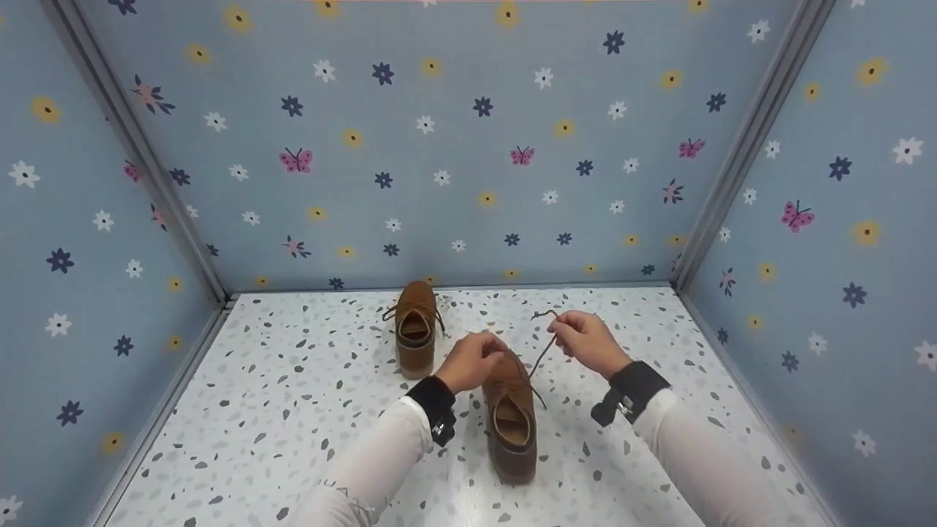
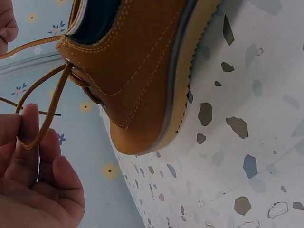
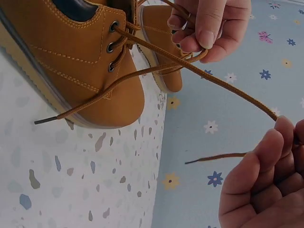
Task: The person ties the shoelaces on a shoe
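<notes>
A brown lace-up shoe (image 1: pixel 514 457) stands upright on the floor between the two hands, its toe pointing away. My left hand (image 1: pixel 472 360), over its front, pinches a bent loop of brown shoelace (image 2: pixel 53 104) between thumb and finger. That lace's tipped end (image 3: pixel 52 119) hangs free beside the shoe in the right wrist view. Off to the right and apart from the shoe, my right hand (image 1: pixel 589 342) grips the other shoelace (image 3: pixel 213 85), drawn out straight from the top eyelet. Its loose end sticks out past the fingers.
A matching brown shoe (image 1: pixel 415 359) with its lace tied stands farther back on the left. The speckled white floor (image 1: pixel 293 410) meets blue flower-patterned panels (image 1: pixel 454 161) at the back and on both sides, with grey metal posts at the corners.
</notes>
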The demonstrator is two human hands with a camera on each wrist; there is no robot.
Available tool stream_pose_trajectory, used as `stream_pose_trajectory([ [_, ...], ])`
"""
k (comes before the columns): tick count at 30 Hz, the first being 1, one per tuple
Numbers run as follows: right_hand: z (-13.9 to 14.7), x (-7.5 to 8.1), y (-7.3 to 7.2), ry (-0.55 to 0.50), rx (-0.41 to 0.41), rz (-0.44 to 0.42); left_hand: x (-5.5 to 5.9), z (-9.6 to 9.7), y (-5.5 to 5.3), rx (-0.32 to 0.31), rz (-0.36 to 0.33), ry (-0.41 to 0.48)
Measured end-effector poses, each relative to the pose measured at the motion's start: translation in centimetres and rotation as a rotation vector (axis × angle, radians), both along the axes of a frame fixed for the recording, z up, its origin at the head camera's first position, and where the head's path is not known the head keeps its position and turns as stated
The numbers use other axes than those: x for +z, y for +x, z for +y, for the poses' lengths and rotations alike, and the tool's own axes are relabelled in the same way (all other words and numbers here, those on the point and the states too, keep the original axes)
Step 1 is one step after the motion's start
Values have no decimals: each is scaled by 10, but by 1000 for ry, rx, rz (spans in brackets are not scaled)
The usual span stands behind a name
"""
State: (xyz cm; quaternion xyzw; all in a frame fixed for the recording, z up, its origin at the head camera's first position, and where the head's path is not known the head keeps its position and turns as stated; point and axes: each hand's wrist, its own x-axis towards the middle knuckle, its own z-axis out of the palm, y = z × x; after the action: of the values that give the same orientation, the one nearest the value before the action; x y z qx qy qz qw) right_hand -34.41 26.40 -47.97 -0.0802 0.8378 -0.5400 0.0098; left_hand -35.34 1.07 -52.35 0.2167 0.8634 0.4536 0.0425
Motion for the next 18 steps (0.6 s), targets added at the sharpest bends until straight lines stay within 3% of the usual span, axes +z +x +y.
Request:
stream_pose_trajectory([
  [7,-4,6,-1,231,15,85,-4,0,6,20,23,-47],
  [18,-38,19,-14,386,78,183,-10,2,9,-12,7,-26],
])
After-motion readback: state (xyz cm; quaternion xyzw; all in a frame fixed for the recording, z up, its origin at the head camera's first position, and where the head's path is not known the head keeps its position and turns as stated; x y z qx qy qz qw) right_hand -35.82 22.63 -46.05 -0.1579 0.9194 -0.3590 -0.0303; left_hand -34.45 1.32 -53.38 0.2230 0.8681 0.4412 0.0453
